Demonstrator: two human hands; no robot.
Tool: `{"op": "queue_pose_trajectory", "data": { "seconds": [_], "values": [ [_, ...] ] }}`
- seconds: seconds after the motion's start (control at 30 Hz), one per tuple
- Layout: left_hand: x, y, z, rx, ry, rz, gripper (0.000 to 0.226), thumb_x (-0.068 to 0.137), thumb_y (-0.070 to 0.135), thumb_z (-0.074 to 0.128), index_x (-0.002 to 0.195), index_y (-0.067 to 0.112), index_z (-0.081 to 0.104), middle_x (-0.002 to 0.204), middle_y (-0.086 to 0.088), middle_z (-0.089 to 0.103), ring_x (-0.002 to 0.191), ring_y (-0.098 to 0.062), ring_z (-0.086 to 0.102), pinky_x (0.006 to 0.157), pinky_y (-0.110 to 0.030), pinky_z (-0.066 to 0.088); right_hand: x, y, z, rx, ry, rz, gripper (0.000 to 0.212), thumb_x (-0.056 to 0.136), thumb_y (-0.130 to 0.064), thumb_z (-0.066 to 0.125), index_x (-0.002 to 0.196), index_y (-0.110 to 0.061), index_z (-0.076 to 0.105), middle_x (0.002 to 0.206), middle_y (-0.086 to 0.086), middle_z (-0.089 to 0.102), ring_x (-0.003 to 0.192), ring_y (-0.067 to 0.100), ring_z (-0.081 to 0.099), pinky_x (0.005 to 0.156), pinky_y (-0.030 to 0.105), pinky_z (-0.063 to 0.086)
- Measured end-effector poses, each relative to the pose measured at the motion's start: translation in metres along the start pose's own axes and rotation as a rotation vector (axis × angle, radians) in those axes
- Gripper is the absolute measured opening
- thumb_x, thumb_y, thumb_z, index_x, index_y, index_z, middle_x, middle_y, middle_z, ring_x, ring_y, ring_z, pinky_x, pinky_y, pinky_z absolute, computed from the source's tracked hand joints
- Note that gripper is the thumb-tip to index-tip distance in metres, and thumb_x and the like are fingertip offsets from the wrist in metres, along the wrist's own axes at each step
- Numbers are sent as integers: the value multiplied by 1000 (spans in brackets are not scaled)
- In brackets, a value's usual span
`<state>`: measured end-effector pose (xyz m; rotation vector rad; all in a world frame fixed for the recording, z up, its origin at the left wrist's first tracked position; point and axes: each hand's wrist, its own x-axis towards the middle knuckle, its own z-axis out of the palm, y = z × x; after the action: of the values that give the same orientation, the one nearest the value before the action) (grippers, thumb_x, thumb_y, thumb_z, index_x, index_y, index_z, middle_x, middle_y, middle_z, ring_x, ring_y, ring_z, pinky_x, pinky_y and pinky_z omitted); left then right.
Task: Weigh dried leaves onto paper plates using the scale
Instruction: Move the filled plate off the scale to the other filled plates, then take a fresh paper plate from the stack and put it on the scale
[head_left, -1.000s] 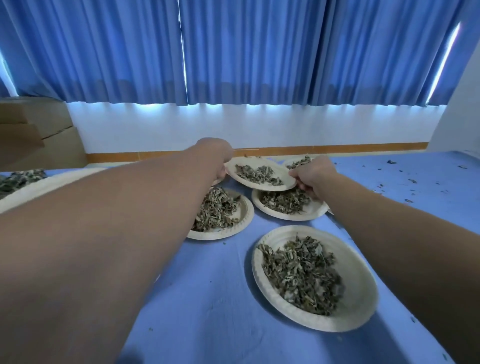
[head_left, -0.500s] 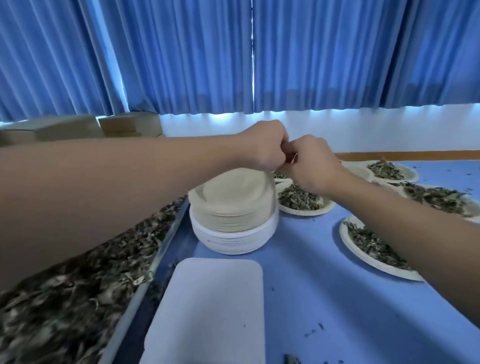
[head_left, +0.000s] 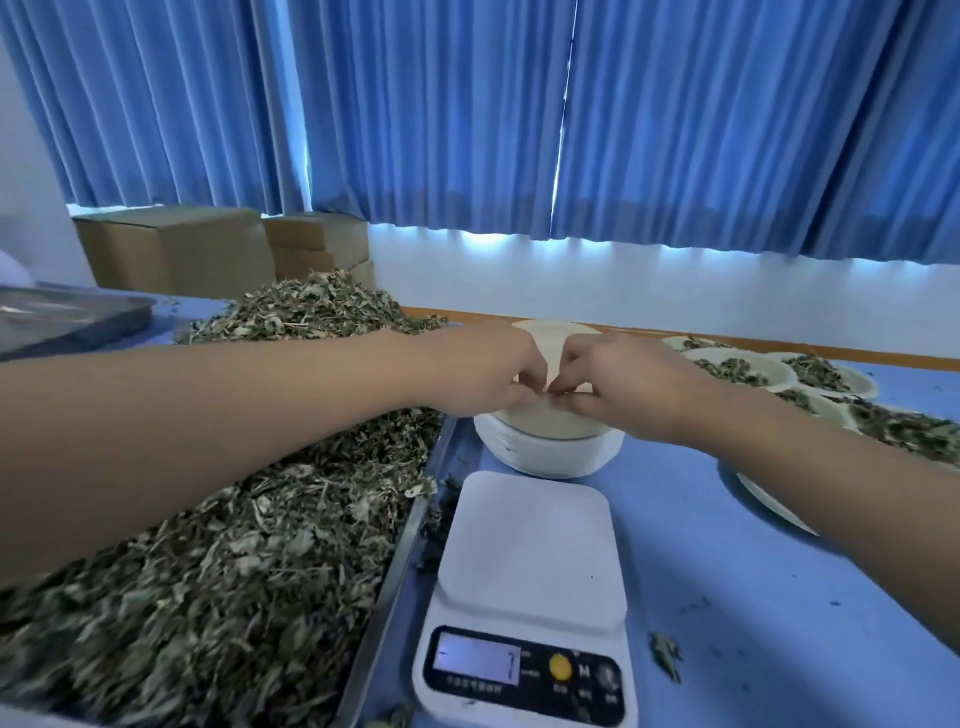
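A stack of paper plates stands upside down on the blue table, behind the white scale. My left hand and my right hand meet over the stack, and both pinch the near rim of the top paper plate, which is tilted up off the stack. The scale's platform is bare and its display is lit. A heap of dried leaves fills a metal tray on the left, under my left forearm.
Several paper plates with leaves lie at the right, partly behind my right arm. An empty metal tray and cardboard boxes are at the back left. Loose leaf bits dot the blue table. Blue curtains hang behind.
My view has swung left from the filled plates to the stack, scale and leaf tray. Both hands came together over the stack and now lift its top plate by the rim.
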<state>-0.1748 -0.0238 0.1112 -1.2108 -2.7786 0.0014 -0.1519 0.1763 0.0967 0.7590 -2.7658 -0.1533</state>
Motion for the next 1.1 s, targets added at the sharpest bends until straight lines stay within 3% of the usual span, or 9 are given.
{"op": "queue_pose_trajectory", "data": {
  "seconds": [0.07, 0.3, 0.53, 0.9, 1.1],
  "values": [
    [2, -1, 3, -20, 20, 12, 21, 98, 23, 56, 110, 22, 72, 112, 3, 69, 99, -19, 55, 95, -40, 45, 0, -3, -3, -78, -42, -7, 29, 104, -43, 47, 119, -42, 72, 112, -11, 58, 88, 12, 45, 71, 32, 44],
    [1, -2, 6, -56, 83, 22, 23, 97, 18, 56, 113, 20, 72, 116, 2, 69, 90, -11, 47, 92, -33, 44, -2, -10, -8, -199, -89, -40, 33, 107, -41, 40, 122, -38, 70, 113, -11, 55, 85, 14, 46, 76, 35, 50],
    [-2, 0, 5, -32, 93, -14, 20, 97, 25, 57, 109, 23, 72, 107, 1, 69, 94, -19, 56, 87, -41, 50, -5, -12, -9, -288, -100, -74, 39, 109, -39, 29, 128, -30, 63, 114, -6, 51, 88, 24, 59, 78, 40, 53],
    [-3, 13, -15, 62, 220, -29, 36, 98, 50, 49, 102, 23, 72, 98, 0, 59, 92, -23, 57, 75, -40, 49, -16, -6, -32, -286, 48, -26, 29, 109, -32, 38, 122, -23, 63, 116, -1, 49, 72, 33, 57, 68, 40, 48],
    [-11, 19, -10, 125, 223, 1, 26, 101, 40, 52, 107, 24, 71, 103, 1, 55, 97, -23, 57, 77, -42, 48, -27, -11, -25, -316, 45, -2, 27, 107, -22, 41, 125, -21, 60, 119, 1, 48, 65, 32, 49, 63, 39, 45]
  ]
}}
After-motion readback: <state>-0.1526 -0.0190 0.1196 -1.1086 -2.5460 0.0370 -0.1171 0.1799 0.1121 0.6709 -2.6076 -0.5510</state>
